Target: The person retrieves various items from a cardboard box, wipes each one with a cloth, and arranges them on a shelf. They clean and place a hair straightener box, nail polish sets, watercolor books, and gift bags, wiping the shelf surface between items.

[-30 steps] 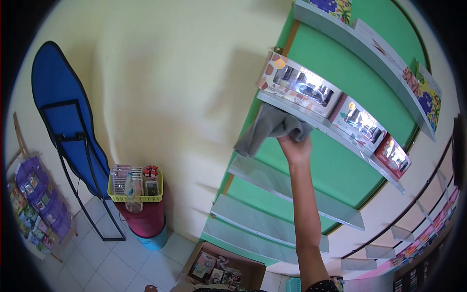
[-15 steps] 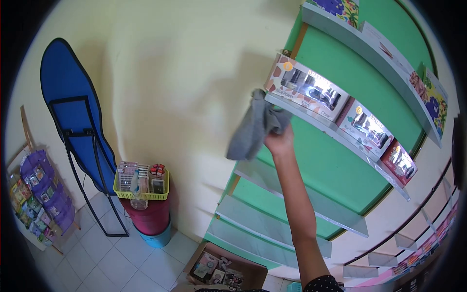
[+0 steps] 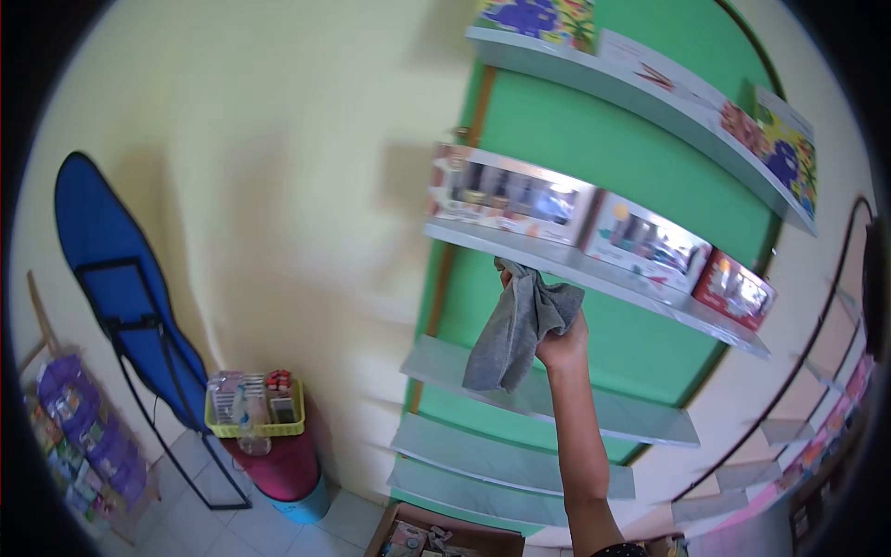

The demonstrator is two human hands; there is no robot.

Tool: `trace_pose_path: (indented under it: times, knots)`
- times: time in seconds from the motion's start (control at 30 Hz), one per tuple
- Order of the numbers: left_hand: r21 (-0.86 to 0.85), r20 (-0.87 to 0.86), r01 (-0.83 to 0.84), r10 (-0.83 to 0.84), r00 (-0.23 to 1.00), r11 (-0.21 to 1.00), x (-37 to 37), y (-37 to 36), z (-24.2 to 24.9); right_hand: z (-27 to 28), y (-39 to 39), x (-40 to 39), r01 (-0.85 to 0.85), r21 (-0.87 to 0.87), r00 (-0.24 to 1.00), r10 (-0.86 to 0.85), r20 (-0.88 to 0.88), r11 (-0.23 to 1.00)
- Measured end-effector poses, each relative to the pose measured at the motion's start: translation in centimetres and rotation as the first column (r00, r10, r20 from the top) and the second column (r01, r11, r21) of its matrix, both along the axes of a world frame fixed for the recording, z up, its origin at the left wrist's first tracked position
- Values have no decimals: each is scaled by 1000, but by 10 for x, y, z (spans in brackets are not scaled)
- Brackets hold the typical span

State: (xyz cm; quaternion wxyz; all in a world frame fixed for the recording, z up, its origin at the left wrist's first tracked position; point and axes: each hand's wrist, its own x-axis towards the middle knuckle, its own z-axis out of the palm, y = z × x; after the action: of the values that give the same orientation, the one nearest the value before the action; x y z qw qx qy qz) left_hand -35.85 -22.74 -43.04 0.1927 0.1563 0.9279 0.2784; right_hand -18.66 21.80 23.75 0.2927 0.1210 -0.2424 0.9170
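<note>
My right hand [image 3: 568, 345] is closed round a crumpled grey cloth [image 3: 512, 339], which hangs down to the left of the wrist. A fingertip shows at the cloth's upper left, and the remaining fingers are mostly covered by the fabric. Hand and cloth are just below the front edge of a glass shelf [image 3: 548, 252]. On that shelf stand a large nail polish box [image 3: 510, 200] with a clear window, a white box [image 3: 645, 243] and a red box [image 3: 735, 290]. My left hand is out of view.
Above, another shelf [image 3: 640, 97] carries colourful boxes; lower glass shelves [image 3: 464, 371] run along the green panel. At left, a blue ironing board [image 3: 121, 223] leans on the wall near a yellow basket [image 3: 255, 430] on a red bin [image 3: 283, 469]. A cardboard box [image 3: 501, 538] sits below.
My right hand and the cloth have moved from the shelf's left end to below its front edge, further right along it. The camera view has shifted up and right.
</note>
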Motion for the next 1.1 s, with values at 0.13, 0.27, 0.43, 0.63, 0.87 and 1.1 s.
trace_pose_path:
  times: [0.13, 0.27, 0.43, 0.63, 0.87, 1.1]
  knots:
    - [7, -43, 16, -15, 999, 1000, -79, 99, 52, -9, 24, 76, 116, -14, 989, -117, -88, 993]
    - [-3, -86, 39, -39, 995, 999, -107, 169, 97, -8, 41, 152, 358, 24, 933, -359, 27, 933]
    - [-40, -112, 55, -60, 992, 998, -105, 198, 117, 1, 48, 220, 528, 43, 849, -528, 9, 848]
    - [-67, -125, 59, -67, 990, 996, -94, 206, 129, -3, 79, 282, 581, 54, 814, -581, -1, 812]
    - [-53, -126, 40, -47, 991, 998, -80, 206, 142, -9, 100, 355, 633, 106, 774, -633, -38, 767]
    - [-69, -109, 99, -106, 988, 993, -38, 162, 119, -81, 106, 412, 809, 541, 331, -939, -97, 229]
